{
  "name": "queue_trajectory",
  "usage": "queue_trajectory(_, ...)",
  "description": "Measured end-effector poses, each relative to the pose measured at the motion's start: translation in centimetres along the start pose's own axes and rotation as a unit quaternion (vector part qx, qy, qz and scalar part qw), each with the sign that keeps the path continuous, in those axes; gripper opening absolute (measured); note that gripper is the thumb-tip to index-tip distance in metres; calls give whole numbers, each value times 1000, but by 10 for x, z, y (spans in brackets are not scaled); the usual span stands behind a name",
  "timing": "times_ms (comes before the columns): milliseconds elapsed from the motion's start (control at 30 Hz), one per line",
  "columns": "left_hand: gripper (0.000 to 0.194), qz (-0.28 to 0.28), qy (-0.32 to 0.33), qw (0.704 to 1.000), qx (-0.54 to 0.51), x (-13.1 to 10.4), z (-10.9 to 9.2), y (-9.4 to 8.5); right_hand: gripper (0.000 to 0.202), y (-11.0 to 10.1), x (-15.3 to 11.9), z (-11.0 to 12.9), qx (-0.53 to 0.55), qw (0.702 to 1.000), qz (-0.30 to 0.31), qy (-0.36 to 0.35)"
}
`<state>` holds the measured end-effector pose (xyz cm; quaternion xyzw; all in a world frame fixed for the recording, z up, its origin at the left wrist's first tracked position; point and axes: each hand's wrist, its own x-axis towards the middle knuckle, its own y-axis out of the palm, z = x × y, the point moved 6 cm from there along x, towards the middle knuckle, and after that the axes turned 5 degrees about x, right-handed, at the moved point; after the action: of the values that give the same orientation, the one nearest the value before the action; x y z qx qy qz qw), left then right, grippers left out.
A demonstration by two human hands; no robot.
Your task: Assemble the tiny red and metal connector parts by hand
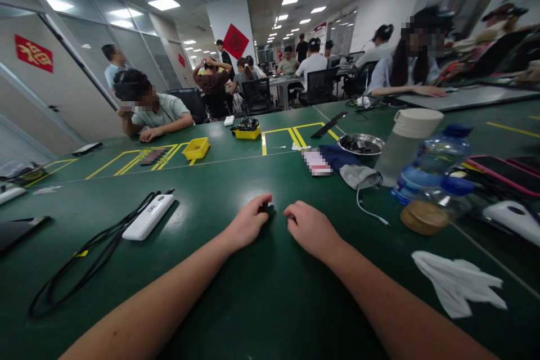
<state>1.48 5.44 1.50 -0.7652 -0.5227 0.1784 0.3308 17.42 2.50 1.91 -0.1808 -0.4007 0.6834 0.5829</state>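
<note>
My left hand (250, 222) is just above or on the green table (236, 304), its fingers curled inward. A small pale speck shows at its fingertips, too small to name. Facing it, a short gap away, my right hand (312, 230) is also curled, and whatever its fingers may hold is hidden. The two hands do not touch each other. Left of my left hand lies a white power bank (149, 217) with a looped black cable (90, 256). A dark blue and grey pouch (354, 169) with a pale cord lies beyond my right hand.
On the right stand a frosted bottle (405, 146), a blue-capped water bottle (434, 160) and a tilted bottle of brown liquid (432, 214). White crumpled cloth or tissue (459, 281) lies nearer. A metal bowl (361, 144) and yellow trays (196, 149) are farther off. People sit across the table.
</note>
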Motion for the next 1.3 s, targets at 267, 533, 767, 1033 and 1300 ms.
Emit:
queue_trajectory(267,61,-50,31,995,76,-5,1,6,26,-2,1,-13,-100,994,5,53)
queue_trajectory(533,52,-38,77,994,64,1,-4,14,31,4,4,-7,-44,999,16,-18)
queue_trajectory(767,28,-23,134,971,195,2,-6,12,19,4,5,-3,-42,999,23,-19)
queue_trajectory(1033,13,-38,75,993,83,-5,-9,5,7,2,4,-1,13,999,8,-32)
queue_trajectory(1300,20,1,-69,916,-396,-13,-4,15,18,14,4,-8,286,957,17,50)
